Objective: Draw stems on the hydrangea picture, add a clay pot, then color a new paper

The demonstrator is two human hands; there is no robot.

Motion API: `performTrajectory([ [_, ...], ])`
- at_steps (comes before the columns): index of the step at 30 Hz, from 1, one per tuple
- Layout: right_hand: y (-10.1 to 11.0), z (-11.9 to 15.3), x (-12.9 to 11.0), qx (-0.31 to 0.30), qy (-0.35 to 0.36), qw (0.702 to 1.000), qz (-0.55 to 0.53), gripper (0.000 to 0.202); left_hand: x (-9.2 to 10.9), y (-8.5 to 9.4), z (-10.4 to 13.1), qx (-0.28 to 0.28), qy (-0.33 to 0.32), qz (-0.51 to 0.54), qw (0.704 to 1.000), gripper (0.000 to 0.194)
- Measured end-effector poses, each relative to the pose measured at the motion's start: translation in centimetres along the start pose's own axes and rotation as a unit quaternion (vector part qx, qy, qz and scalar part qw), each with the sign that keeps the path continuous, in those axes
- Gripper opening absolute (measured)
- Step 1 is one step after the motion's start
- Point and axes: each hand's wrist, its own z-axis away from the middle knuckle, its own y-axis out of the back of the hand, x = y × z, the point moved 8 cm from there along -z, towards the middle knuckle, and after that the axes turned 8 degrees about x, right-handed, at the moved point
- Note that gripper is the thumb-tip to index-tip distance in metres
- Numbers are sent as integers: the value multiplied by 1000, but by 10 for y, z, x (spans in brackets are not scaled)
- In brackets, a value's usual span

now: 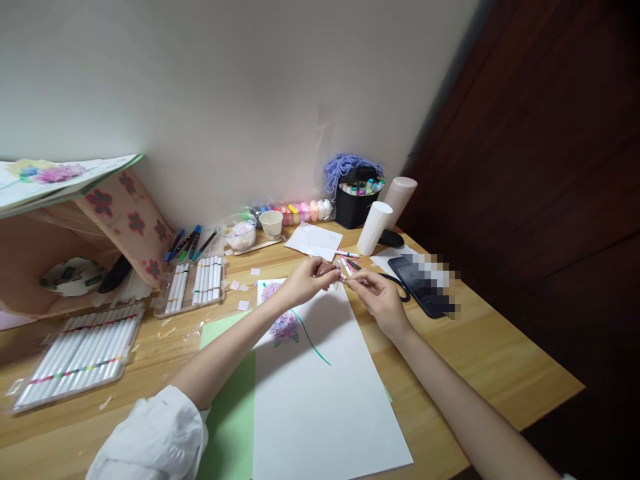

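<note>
Both hands meet above the top right edge of a white paper [330, 407] that bears purple flowers and a curved green line. My left hand [306, 281] is closed, its fingers pinched on something small and pale that I cannot make out. Close beside it, my right hand [381, 303] also pinches at this small thing, thumb and forefinger together. Under the white paper lies a green sheet [227, 427]. Pens [349, 254] lie just behind the hands.
Marker trays [80, 353] stand at the left, below a flowered box [133, 220]. A bowl [240, 233], a paper cup [271, 225], a black marker holder [353, 207] and a white cylinder [374, 230] line the back. A phone [420, 287] lies at the right.
</note>
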Motion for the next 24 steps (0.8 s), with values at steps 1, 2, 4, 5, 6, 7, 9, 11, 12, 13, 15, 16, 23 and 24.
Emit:
performTrajectory([
  [1, 3, -1, 4, 9, -38, 998, -57, 27, -4, 12, -5, 32, 4, -23, 999, 29],
  [2, 8, -3, 7, 31, -66, 991, -113, 28, -8, 26, -10, 66, 10, -47, 997, 27],
  [4, 14, -4, 15, 52, -107, 978, -171, 28, -17, 54, -15, 119, 29, -94, 988, 22],
  [5, 13, -4, 21, 43, -129, 975, -175, 27, -21, 66, -15, 129, 40, -114, 984, 20],
  [6, 10, -4, 27, 28, -155, 973, -170, 27, -25, 76, -14, 135, 53, -131, 981, 18],
  [7, 8, -4, 33, 18, -168, 972, -166, 28, -28, 85, -10, 143, 64, -143, 977, 14],
  [9, 4, -5, 43, 4, -184, 973, -142, 34, -29, 97, 2, 171, 80, -158, 969, 13],
  [11, 0, -5, 50, -9, -182, 977, -106, 37, -23, 94, 16, 186, 83, -154, 967, 23],
  [12, -2, -5, 53, -15, -182, 980, -83, 37, -18, 87, 22, 184, 81, -142, 969, 26],
  [13, -5, -3, 56, -30, -188, 980, -55, 36, -13, 77, 28, 175, 79, -125, 973, 28],
  [15, -14, 3, 63, -71, -201, 977, 0, 39, -6, 47, 37, 125, 83, -71, 986, 32],
  [16, -18, 7, 65, -94, -197, 976, 24, 41, -4, 29, 41, 86, 91, -35, 991, 34],
  [23, -36, 25, 37, -128, 30, 957, 260, 29, -21, -58, 69, -105, 261, 315, 906, 53],
  [24, -37, 26, 28, -127, 68, 943, 300, 30, -24, -59, 71, -108, 268, 329, 899, 52],
])
